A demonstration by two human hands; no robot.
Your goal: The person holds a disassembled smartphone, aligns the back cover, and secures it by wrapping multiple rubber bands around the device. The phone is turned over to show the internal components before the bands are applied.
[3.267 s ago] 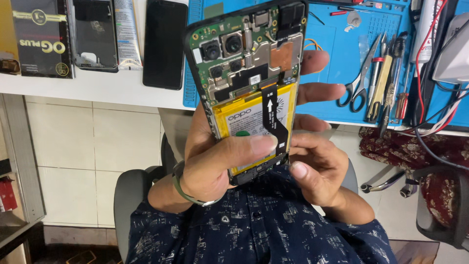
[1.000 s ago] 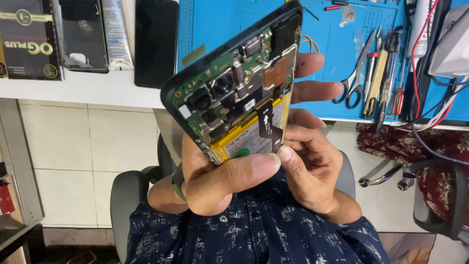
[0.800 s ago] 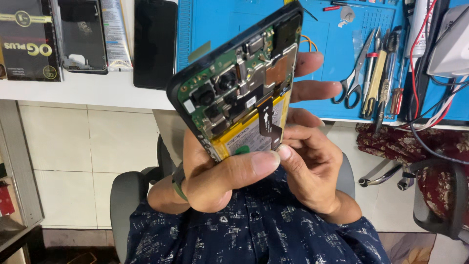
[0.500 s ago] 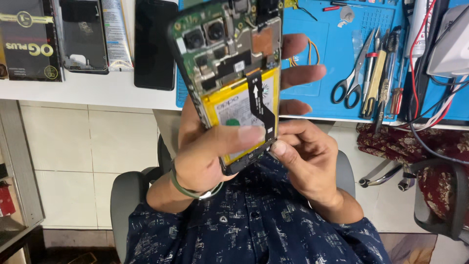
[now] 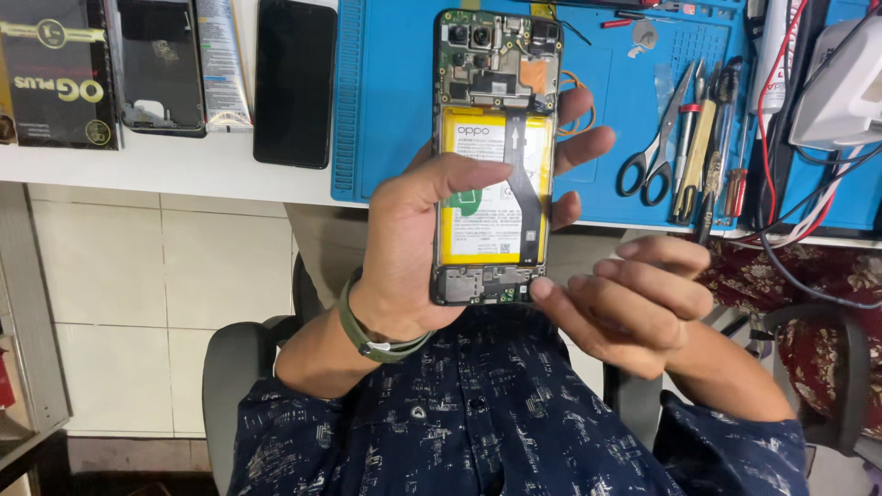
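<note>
The opened smartphone [image 5: 496, 156] is upright now, back cover off, facing the camera squarely, where half a second ago it leaned to the left and a second ago it was rolled well over on its edge, so the whole inside is laid out for inspection: twin camera lenses and green circuit board at the top, the yellow battery [image 5: 478, 188] in the middle with a black flex cable [image 5: 522, 197] running down over its right side, and a small grey sub-board at the bottom. It is held in the air above the person's lap, in front of the edge of the white surface [image 5: 165, 170]. The left hand [image 5: 418, 248] grips it from the left, thumb laid across the battery face, fingertips curling round the right edge behind, a green band at the wrist. The right hand [image 5: 629, 303] has come off the lower body; its fingers are loosely curled, holding nothing, with only the forefinger tip touching the bottom right corner of the phone. Behind, a blue work mat [image 5: 386, 101] lies on the surface, carrying scissors [image 5: 657, 147], tweezers and screwdrivers [image 5: 712, 138] to the right of the phone. Further left a dark phone [image 5: 294, 83] lies face down beside some boxed packages [image 5: 60, 73]. At the far right, red and black wires [image 5: 781, 184] trail over the edge of the surface.
</note>
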